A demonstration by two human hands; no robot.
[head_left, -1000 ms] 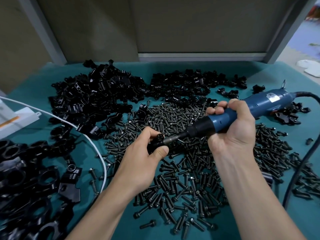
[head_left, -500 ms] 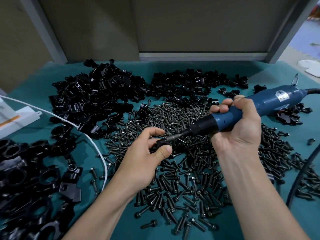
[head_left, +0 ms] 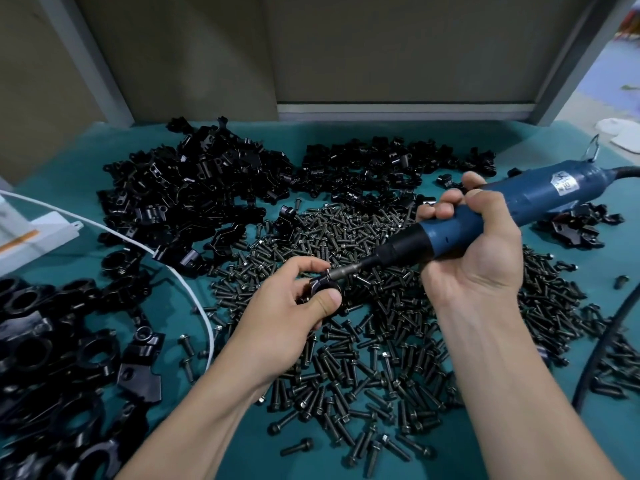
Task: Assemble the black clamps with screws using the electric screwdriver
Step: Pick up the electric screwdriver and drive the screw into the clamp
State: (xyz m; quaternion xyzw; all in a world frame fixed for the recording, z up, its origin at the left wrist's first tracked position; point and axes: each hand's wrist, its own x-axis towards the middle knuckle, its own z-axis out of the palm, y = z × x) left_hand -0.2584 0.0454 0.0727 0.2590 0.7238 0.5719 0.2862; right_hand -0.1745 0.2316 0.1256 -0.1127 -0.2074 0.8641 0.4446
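The left hand (head_left: 287,323) pinches 1 small black clamp (head_left: 322,285) between its thumb and curled fingers, just above the screws. The right hand (head_left: 474,261) is wrapped tight round the blue electric screwdriver (head_left: 526,199), with all its fingers curled over the handle. The screwdriver slants down to the left. Its thin metal tip (head_left: 346,271) touches the top of the clamp in the left hand. So the clamp sits between the 2 hands, closer to the left one.

Under both hands lies a wide pile of dark screws (head_left: 363,358), spread over the green table (head_left: 79,168). Behind the screws are a big heap of clamps (head_left: 207,188) at the back left and a flatter heap of clamps (head_left: 377,164) at the back middle. A few more black parts (head_left: 581,226) lie just beside the back end of the screwdriver. Bigger black clamps (head_left: 52,348) fill the near left corner. A white cable (head_left: 211,341) curves across the table between them and the screws. A white box (head_left: 38,237) sits at the left edge. A thick black cord (head_left: 597,342) runs down the right side.
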